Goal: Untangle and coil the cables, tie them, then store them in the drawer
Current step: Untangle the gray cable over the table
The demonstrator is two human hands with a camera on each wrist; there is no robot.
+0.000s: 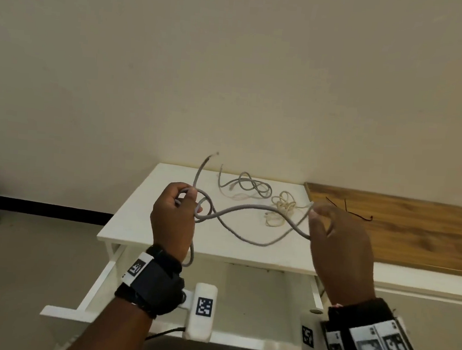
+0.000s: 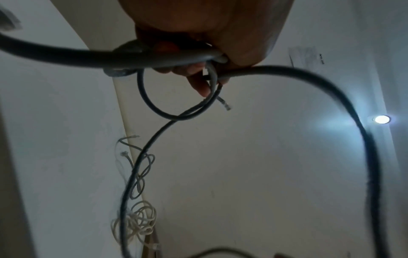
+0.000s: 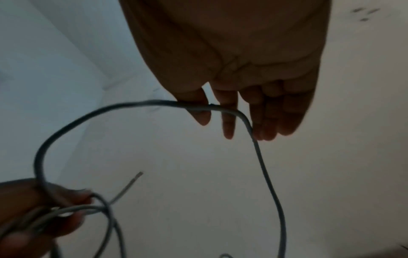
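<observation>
A grey cable (image 1: 237, 214) is held up between both hands above the white table (image 1: 136, 222). The left hand (image 1: 174, 220) is curled around small loops of it, gathered between thumb and fingers, with one frayed end (image 1: 216, 153) sticking up past the hand and another length hanging down below the wrist. The right hand (image 1: 338, 240) is held with its fingers nearly straight and relaxed; the cable is draped across them near the thumb, and a long slack loop sags between the two hands.

On the table behind the held cable, a second grey cable (image 1: 247, 184) is seen lying in a loose tangle, and just right of it a cream cord (image 1: 283, 207) is bunched in a knotted heap. Further right, a thin black wire (image 1: 358, 212) is laid on a wooden top (image 1: 414, 232) adjoining the table. Below the table edge, a white drawer (image 1: 97, 283) is pulled open beneath the hands. Marker-tagged wrist straps are worn on both forearms.
</observation>
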